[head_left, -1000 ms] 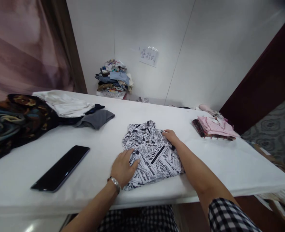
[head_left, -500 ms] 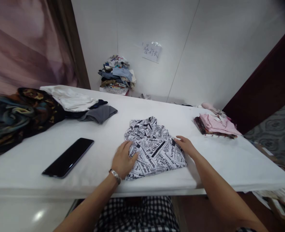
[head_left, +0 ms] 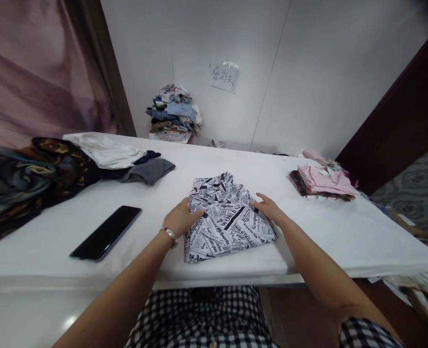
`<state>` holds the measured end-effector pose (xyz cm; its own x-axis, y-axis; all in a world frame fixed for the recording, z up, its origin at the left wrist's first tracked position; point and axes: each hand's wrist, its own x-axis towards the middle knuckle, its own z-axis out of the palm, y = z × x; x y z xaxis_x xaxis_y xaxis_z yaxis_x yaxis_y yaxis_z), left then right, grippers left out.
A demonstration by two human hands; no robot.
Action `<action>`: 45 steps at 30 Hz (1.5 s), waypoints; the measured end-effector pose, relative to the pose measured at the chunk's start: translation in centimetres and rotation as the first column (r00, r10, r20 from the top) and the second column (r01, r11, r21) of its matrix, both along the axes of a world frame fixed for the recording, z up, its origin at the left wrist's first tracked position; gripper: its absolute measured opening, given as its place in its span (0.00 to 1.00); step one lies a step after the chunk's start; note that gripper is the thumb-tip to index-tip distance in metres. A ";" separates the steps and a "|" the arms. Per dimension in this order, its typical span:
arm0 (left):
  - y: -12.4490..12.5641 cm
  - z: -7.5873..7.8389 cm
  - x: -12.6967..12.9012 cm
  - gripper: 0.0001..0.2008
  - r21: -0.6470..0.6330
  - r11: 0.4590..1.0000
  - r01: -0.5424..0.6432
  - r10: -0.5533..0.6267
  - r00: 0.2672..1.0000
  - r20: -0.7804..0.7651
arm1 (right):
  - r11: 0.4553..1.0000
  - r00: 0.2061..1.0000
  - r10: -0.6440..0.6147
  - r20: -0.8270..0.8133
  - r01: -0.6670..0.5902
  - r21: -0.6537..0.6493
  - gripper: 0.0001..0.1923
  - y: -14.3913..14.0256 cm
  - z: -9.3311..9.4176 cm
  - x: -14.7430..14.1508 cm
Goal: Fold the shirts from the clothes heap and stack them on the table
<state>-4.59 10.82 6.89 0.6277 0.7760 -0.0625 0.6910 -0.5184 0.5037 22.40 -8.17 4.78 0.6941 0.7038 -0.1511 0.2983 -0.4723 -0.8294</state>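
Fingers point(head_left: 184, 202) of the left hand point(head_left: 179, 218) rest at the left edge of the newsprint-patterned shirt point(head_left: 228, 227), thumb point(head_left: 198, 213) on top; whether they pinch it, we cannot tell. Those of the right hand point(head_left: 271, 209) stand spread at the opposite edge. We find the shirt folded on the table point(head_left: 344, 232); opposed hands, we judge, keep it flat. The phone point(head_left: 107, 233) lies apart, presumably sparing room.

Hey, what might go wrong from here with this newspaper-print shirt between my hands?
The newspaper-print shirt lies near the front edge of the white table, so a tug toward the body might drag it over. The left hand and right hand are at opposite sides; pushing inward could crease it. The bracelet is close to the fabric and might snag.
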 end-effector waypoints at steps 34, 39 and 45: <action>-0.9 -0.1 0.6 0.27 0.212 0.938 0.273 -0.292 0.954 0.064 | 0.893 0.847 0.442 0.295 -0.446 -0.059 0.34 0.6 1.6 -2.2; -1.4 -0.7 2.1 0.18 0.255 0.897 0.361 -0.365 0.930 -0.030 | 0.850 0.762 0.523 0.383 -0.502 -0.162 0.37 1.6 1.3 -2.4; -1.3 0.6 2.0 0.13 0.284 0.846 0.452 -0.432 0.892 -0.132 | 0.772 0.610 0.621 0.492 -0.584 -0.251 0.13 1.7 2.4 -3.4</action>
